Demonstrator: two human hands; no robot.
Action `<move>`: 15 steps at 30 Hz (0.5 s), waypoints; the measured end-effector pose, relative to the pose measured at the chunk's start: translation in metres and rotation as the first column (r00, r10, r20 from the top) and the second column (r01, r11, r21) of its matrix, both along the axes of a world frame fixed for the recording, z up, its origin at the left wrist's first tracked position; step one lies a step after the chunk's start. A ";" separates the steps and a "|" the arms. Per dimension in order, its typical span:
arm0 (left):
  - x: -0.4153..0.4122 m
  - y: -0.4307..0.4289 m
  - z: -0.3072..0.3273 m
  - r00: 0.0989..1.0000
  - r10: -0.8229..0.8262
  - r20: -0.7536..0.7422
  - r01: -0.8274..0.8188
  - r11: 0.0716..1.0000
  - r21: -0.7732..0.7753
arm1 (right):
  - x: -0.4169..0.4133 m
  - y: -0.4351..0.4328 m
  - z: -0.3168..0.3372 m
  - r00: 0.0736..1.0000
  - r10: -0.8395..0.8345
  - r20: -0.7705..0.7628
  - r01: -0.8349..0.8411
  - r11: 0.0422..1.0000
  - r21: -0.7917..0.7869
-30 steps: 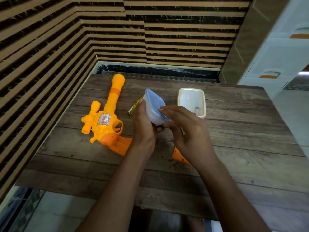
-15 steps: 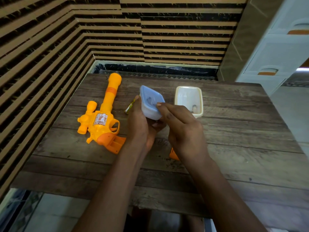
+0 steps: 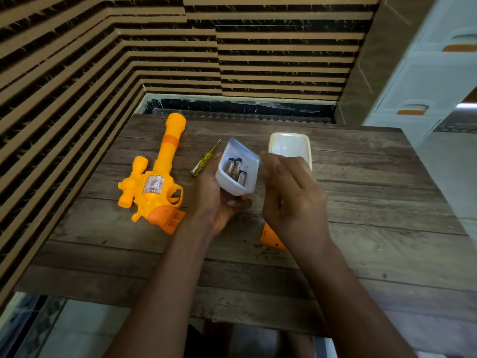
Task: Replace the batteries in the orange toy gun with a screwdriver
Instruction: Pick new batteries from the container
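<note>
Battery cover [image 3: 269, 237]: loose on the counter [image 3: 361, 202], right of the orange toy gun [image 3: 154, 187], partly hidden by your right wrist.
Right hand [image 3: 294, 202]: further right of the gun, with fingers curled at the edge of the blue lid [image 3: 245, 149]. They seem to pinch it, though blur softens the contact.
Left hand [image 3: 219, 202]: just right of the gun, cupped under the white box [image 3: 232, 186] and grasping it at a tilt.
Batteries [image 3: 235, 169]: three cells side by side in the box, with the lid half raised.
Step in hand: likely opening the box. Peel the lid fully clear, level the box so nothing rolls out, and lift one cell at a time.
Gun: flat on its side, with the grip compartment open toward you.
Screwdriver [image 3: 202, 162]: right of the gun's barrel, untouched.
White tray [image 3: 289, 135]: farthest, well right of the gun.
</note>
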State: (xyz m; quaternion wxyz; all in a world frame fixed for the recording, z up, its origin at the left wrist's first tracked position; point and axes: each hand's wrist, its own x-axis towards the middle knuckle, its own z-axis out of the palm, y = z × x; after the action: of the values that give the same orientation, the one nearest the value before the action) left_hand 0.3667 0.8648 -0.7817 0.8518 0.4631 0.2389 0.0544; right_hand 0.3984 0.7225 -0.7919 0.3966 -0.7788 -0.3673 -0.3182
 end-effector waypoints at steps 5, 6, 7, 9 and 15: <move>-0.003 -0.005 0.003 0.995 -0.098 -0.029 0.097 0.995 -0.008 | 0.022 -0.019 -0.005 0.967 -0.225 -0.122 0.245 0.951 0.188; -0.003 -0.005 0.003 0.994 -0.105 -0.030 0.104 0.994 -0.022 | 0.026 -0.025 -0.006 0.956 -0.252 -0.151 0.281 0.935 0.215; -0.003 -0.006 0.003 0.994 -0.106 -0.028 0.105 0.994 -0.030 | 0.028 -0.030 -0.005 0.947 -0.277 -0.162 0.309 0.922 0.232; -0.004 -0.006 0.002 0.995 -0.099 -0.022 0.098 0.995 -0.031 | 0.034 -0.042 -0.006 0.938 -0.318 -0.140 0.343 0.910 0.232; 0.000 -0.013 -0.007 0.990 -0.142 -0.004 0.142 0.990 -0.011 | 0.061 -0.077 -0.021 0.884 -0.433 -0.176 0.459 0.874 0.157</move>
State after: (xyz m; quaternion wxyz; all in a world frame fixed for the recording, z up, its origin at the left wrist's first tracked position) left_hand 0.3669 0.8515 -0.7890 0.8555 0.4743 0.2077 -0.0087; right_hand 0.4597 0.6460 -0.8132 0.4104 -0.8197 -0.1169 -0.3821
